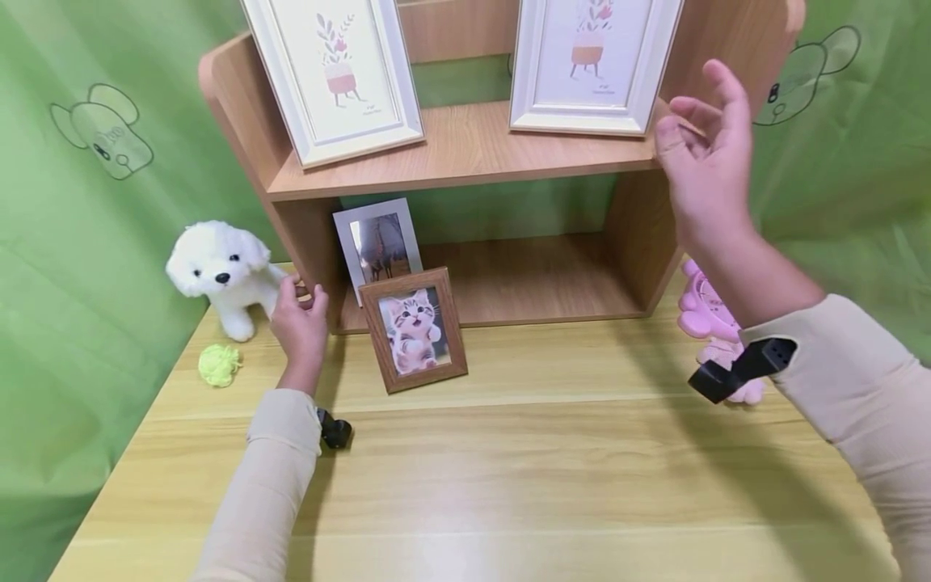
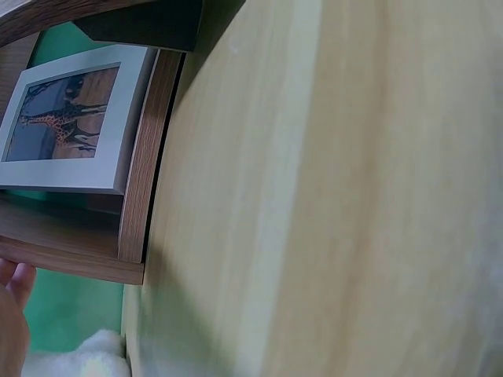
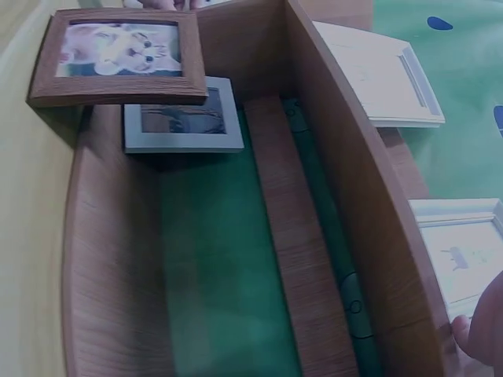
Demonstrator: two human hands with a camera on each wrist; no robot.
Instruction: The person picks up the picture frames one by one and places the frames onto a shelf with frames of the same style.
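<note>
A wooden two-tier shelf (image 1: 465, 162) stands at the back of the table. My left hand (image 1: 301, 323) is beside its left side panel, fingertips right at the panel's outer face in the left wrist view. My right hand (image 1: 709, 178) is raised at the shelf's right end, fingers loosely bent, its thumb close to the lower corner of the right white picture frame (image 1: 640, 121). Another white frame (image 1: 313, 153) leans on the upper tier's left. On the lower tier stands a white frame with a giraffe picture (image 2: 118, 169); before it, a brown frame with a kitten picture (image 1: 414, 331).
A white plush dog (image 1: 218, 259) sits left of the shelf, behind a yellow-green yarn ball (image 1: 219, 365). Pink toys (image 1: 705, 307) lie at the right, partly hidden by my right forearm. Green curtains (image 1: 73, 242) hang around the wooden table (image 1: 494, 485).
</note>
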